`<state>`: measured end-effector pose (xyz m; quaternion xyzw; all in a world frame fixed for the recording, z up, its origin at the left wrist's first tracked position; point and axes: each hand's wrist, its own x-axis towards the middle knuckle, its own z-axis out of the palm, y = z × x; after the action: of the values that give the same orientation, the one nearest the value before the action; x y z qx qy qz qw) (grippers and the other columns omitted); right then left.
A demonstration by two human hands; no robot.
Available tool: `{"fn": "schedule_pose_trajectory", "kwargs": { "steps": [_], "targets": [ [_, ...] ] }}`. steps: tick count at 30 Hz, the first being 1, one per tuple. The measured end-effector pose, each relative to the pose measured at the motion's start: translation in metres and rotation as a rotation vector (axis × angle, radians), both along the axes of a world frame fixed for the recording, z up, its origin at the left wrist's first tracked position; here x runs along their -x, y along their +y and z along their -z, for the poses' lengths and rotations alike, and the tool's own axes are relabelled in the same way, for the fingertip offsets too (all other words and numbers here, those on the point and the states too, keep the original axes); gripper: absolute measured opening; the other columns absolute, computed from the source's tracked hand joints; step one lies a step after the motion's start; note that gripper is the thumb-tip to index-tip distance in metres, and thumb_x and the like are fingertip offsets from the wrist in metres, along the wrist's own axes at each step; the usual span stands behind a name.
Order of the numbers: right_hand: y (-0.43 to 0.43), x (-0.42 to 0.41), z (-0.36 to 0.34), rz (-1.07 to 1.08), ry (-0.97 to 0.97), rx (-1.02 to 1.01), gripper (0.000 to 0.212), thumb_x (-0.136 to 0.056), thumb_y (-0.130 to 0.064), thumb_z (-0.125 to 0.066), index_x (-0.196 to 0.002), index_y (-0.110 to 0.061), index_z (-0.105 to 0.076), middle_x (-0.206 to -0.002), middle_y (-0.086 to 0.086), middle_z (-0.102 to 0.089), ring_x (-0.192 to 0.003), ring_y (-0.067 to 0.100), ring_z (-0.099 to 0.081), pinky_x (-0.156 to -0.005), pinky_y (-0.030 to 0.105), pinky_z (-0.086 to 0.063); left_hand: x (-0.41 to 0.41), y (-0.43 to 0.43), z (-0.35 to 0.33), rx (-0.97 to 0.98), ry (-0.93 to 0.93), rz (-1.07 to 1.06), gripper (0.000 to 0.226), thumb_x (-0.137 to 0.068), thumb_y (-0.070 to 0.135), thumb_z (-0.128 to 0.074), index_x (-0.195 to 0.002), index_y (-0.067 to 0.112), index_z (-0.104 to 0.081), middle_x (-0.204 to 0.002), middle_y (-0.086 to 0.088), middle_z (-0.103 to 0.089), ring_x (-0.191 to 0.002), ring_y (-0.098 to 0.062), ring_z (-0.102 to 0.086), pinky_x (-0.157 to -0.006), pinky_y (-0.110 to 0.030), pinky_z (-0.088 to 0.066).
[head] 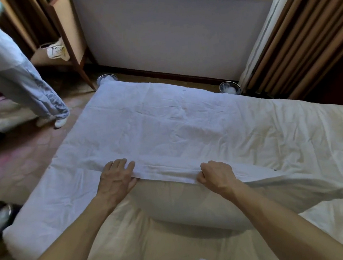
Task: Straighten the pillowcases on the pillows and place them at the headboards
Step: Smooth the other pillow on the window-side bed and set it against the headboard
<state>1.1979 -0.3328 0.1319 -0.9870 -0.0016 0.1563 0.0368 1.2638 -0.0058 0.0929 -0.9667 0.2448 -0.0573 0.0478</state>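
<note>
Here both forearms reach forward over the bed (307, 141), where the pillow (184, 204) lies. The left hand (116, 178) rests flat on the pillowcase (166, 126) hem, fingers straight and together. The right hand (217, 173) is fisted, fingers clamped on that hem.

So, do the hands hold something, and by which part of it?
The right hand grips the pillowcase by its open hem, with the fingers curled round the edge. The left hand only rests straight fingers on the same hem.
</note>
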Motion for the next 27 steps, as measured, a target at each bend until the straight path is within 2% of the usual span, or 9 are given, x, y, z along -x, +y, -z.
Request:
{"fn": "schedule_pose_trajectory", "kwargs": {
  "steps": [2,7,10,12,13,15,18,23,27],
  "targets": [
    [0.008,-0.004,0.000,-0.031,-0.021,-0.010,0.019,-0.093,-0.034,-0.044,-0.088,-0.016,-0.041,-0.086,0.007,-0.051,-0.076,0.032,-0.054,-0.061,0.034,-0.033,0.001,0.007,0.006,0.004,0.017,-0.018,0.054,-0.075,0.038,-0.077,-0.119,0.011,-0.064,-0.115,-0.018,-0.065,-0.107,-0.036,-0.062,-0.094,-0.047,-0.047],
    [0.043,-0.022,-0.003,-0.189,-0.014,-0.065,0.034,-0.095,-0.033,-0.048,-0.126,-0.019,-0.043,-0.119,0.009,-0.051,-0.106,0.030,-0.051,-0.075,0.040,-0.048,0.010,0.016,0.009,0.044,0.169,-0.094,0.073,-0.083,0.067,-0.042,-0.136,0.019,-0.056,-0.138,-0.016,-0.055,-0.131,-0.032,-0.049,-0.111,-0.050,-0.034],
    [0.062,-0.029,0.001,-0.237,0.067,-0.036,0.054,-0.094,-0.032,-0.050,-0.144,-0.027,-0.029,-0.144,0.011,-0.035,-0.127,0.034,-0.040,-0.090,0.047,-0.047,0.017,0.024,0.009,0.191,0.293,-0.157,0.085,-0.083,0.081,-0.035,-0.152,0.032,-0.033,-0.161,-0.014,-0.022,-0.151,-0.029,-0.014,-0.123,-0.048,-0.013],
    [0.072,-0.028,0.006,-0.239,0.149,-0.054,0.056,-0.095,-0.027,-0.047,-0.144,-0.033,-0.021,-0.146,0.010,-0.028,-0.128,0.035,-0.039,-0.090,0.049,-0.047,0.018,0.030,0.010,0.341,0.391,-0.299,0.086,-0.085,0.083,-0.030,-0.156,0.037,-0.017,-0.166,-0.010,0.003,-0.152,-0.024,0.010,-0.124,-0.046,-0.005],
    [0.076,-0.027,0.009,-0.246,0.171,-0.060,0.057,-0.094,-0.024,-0.046,-0.143,-0.036,-0.020,-0.144,0.009,-0.029,-0.124,0.035,-0.041,-0.087,0.049,-0.048,0.017,0.034,0.012,0.415,0.435,-0.399,0.086,-0.085,0.083,-0.028,-0.156,0.037,-0.014,-0.165,-0.009,0.008,-0.152,-0.024,0.012,-0.124,-0.046,-0.008],
    [0.080,-0.024,0.015,-0.262,0.170,-0.042,0.063,-0.092,-0.017,-0.049,-0.142,-0.038,-0.017,-0.136,0.008,-0.034,-0.111,0.034,-0.047,-0.079,0.048,-0.050,0.012,0.041,0.012,0.552,0.510,-0.606,0.084,-0.086,0.081,-0.025,-0.155,0.035,-0.013,-0.165,-0.011,-0.001,-0.152,-0.029,-0.004,-0.119,-0.051,-0.021],
    [0.084,-0.022,0.020,-0.247,0.148,-0.021,0.070,-0.088,-0.011,-0.054,-0.141,-0.039,-0.018,-0.125,0.006,-0.040,-0.098,0.031,-0.049,-0.068,0.042,-0.050,0.005,0.050,0.013,0.562,0.477,-0.687,0.077,-0.093,0.070,-0.029,-0.152,0.022,-0.022,-0.151,-0.018,-0.041,-0.136,-0.036,-0.041,-0.111,-0.054,-0.032],
    [0.085,-0.022,0.025,-0.214,0.101,-0.005,0.066,-0.087,-0.013,-0.058,-0.136,-0.039,-0.022,-0.118,0.004,-0.044,-0.095,0.030,-0.051,-0.062,0.038,-0.047,-0.003,0.038,0.010,0.303,0.130,-0.307,0.066,-0.095,0.062,-0.036,-0.143,0.017,-0.046,-0.154,-0.018,-0.036,-0.146,-0.031,-0.026,-0.121,-0.054,0.001],
    [0.078,-0.022,0.024,-0.149,0.069,-0.010,0.060,-0.089,-0.025,-0.057,-0.138,-0.035,-0.025,-0.120,0.005,-0.048,-0.103,0.030,-0.053,-0.067,0.038,-0.046,-0.006,-0.003,0.003,0.174,0.229,0.067,0.067,-0.088,0.067,-0.028,-0.126,0.024,-0.061,-0.138,-0.009,-0.057,-0.132,-0.026,-0.049,-0.119,-0.055,-0.018]
  ]
}}
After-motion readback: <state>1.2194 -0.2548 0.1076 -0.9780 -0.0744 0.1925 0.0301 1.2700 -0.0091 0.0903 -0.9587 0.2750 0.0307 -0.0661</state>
